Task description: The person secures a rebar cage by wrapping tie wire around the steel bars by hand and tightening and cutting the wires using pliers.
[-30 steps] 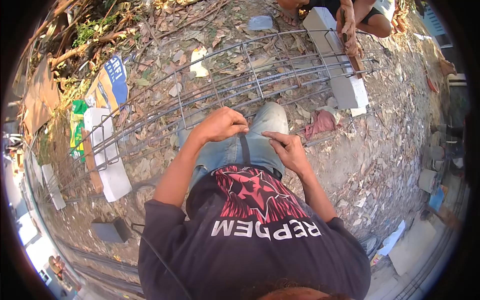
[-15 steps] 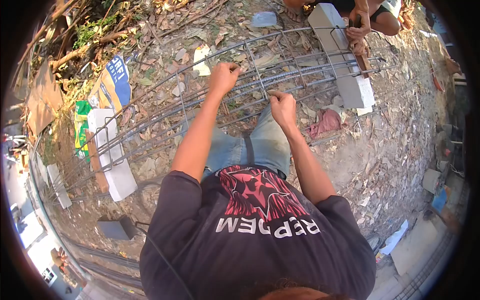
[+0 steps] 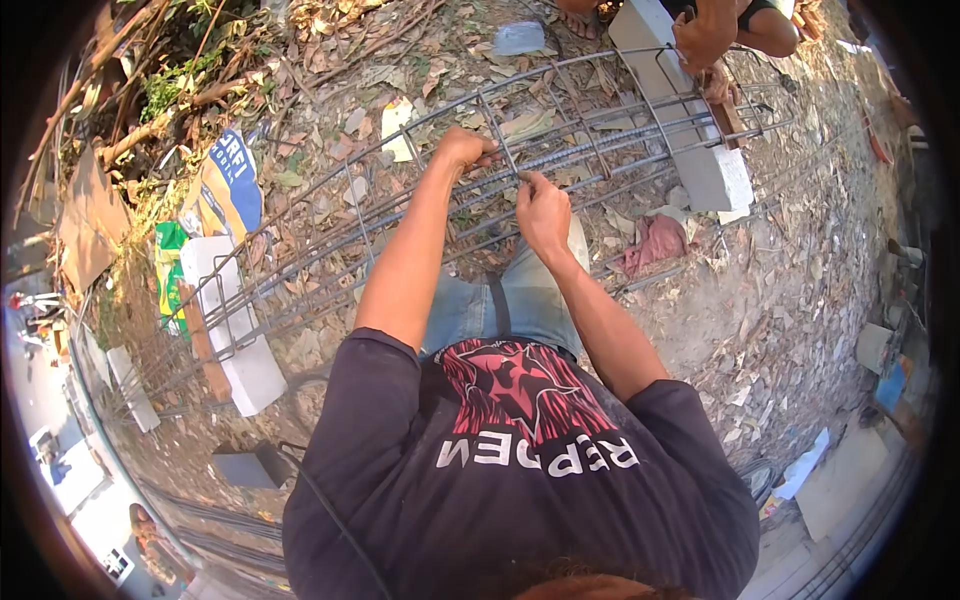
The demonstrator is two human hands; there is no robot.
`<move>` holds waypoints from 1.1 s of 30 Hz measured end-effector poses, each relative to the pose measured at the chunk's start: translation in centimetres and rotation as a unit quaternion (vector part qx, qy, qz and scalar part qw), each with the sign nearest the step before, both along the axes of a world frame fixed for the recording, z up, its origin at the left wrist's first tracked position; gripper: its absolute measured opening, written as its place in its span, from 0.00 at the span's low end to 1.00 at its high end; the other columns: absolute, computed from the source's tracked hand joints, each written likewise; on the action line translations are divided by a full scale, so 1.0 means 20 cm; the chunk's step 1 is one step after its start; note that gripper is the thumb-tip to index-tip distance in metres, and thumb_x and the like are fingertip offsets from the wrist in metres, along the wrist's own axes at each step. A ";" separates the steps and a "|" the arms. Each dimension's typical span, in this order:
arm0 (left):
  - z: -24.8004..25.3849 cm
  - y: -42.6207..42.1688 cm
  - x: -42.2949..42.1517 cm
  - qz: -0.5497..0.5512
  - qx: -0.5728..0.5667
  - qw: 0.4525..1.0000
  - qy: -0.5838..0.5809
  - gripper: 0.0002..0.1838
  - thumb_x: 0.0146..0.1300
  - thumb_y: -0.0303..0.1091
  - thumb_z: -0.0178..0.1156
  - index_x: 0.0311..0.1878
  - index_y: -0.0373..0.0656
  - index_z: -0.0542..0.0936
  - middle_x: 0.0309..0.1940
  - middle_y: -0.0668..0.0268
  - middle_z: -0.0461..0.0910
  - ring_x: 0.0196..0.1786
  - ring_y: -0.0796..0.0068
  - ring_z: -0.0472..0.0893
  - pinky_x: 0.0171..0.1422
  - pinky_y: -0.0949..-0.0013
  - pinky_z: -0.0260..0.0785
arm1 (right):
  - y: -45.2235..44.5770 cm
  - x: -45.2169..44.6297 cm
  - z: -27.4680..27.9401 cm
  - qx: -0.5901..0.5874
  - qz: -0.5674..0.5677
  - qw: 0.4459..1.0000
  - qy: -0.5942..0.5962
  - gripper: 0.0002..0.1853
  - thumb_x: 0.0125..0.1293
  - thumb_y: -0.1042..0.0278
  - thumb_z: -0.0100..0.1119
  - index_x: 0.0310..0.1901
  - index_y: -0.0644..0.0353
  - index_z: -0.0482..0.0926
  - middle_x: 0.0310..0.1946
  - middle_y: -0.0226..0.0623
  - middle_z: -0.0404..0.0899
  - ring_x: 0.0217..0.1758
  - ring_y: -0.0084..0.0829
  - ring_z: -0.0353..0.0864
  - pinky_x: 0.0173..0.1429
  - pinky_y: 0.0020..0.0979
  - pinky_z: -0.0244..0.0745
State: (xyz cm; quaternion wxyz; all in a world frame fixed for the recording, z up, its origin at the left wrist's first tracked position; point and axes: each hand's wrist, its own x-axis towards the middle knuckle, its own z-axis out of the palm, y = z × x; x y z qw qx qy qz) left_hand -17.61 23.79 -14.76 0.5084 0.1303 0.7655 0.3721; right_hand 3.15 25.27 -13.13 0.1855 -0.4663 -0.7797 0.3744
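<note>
- The long, grey steel-bar cage with rectangular hoops (image 3: 562, 157) runs across in front of the person, from about 10 o'clock round to 1 o'clock, resting over a long white block (image 3: 250, 365) at 10 and a second pale block (image 3: 722, 185) at 1.
- The left hand (image 3: 463, 150) is in among the bars, just short of 12 o'clock, fingers curled in beside one thin steel hoop (image 3: 498, 130); I can't tell whether they grip anything.
- The right hand (image 3: 545, 208), just past 12, has its index finger and thumb drawn close together at that hoop's nearer end. A bit of wire could be pinched there, but it's too small to tell.
- I'd say the step in hand is close fingerwork where hoop and long bar cross, perhaps fastening them.
- To my eye, the next move calls for the left hand to steady that crossing while the right works with its fingertips.
- Over at 1 o'clock, a co-worker's hand (image 3: 704, 45) is by a brown wooden piece (image 3: 727, 122) on the pale block.
</note>
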 end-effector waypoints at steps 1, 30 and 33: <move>0.00 0.00 0.01 0.007 0.001 1.000 0.000 0.11 0.69 0.34 0.72 0.48 0.38 0.92 0.37 0.65 0.93 0.31 0.80 0.86 0.30 0.72 0.66 | 0.00 0.00 0.00 0.008 0.003 1.000 -0.001 0.15 0.71 0.64 0.59 0.52 0.59 0.89 0.33 0.61 0.86 0.42 0.63 0.87 0.52 0.57 0.81; -0.10 -0.12 0.21 0.023 0.181 0.924 0.336 0.12 0.60 0.40 0.74 0.41 0.43 0.91 0.32 0.58 0.91 0.37 0.56 0.90 0.44 0.56 0.79 | 0.45 -0.21 0.21 0.248 0.210 0.941 -0.093 0.06 0.64 0.73 0.59 0.40 0.60 0.83 0.37 0.51 0.89 0.40 0.55 0.91 0.42 0.51 0.84; -0.07 -0.15 0.22 -0.017 0.205 0.901 0.382 0.12 0.61 0.38 0.74 0.42 0.40 0.91 0.33 0.57 0.91 0.37 0.59 0.90 0.45 0.59 0.78 | 0.54 -0.36 0.17 0.240 0.227 0.932 -0.147 0.07 0.63 0.72 0.62 0.39 0.59 0.88 0.37 0.49 0.90 0.41 0.52 0.92 0.42 0.50 0.85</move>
